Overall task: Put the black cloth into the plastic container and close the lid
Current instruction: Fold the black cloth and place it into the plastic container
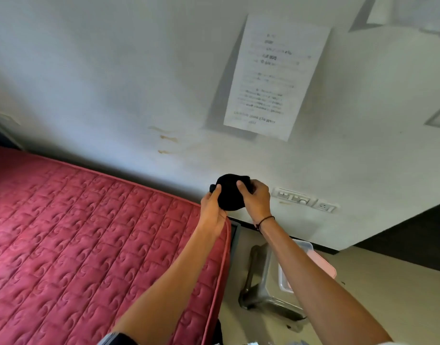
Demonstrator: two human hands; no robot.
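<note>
The black cloth (230, 192) is bunched into a ball, held up in the air in front of the wall. My left hand (212, 210) grips its left side and my right hand (256, 197) grips its right side, thumbs pressed into the fabric. The clear plastic container (285, 282) with a pink lid (323, 263) sits below on a metal stool (261, 292), largely hidden behind my right forearm.
A red quilted mattress (89, 240) fills the left. The white wall carries a printed paper sheet (271, 78) and power sockets (303, 199). Beige floor (388, 282) lies right of the stool.
</note>
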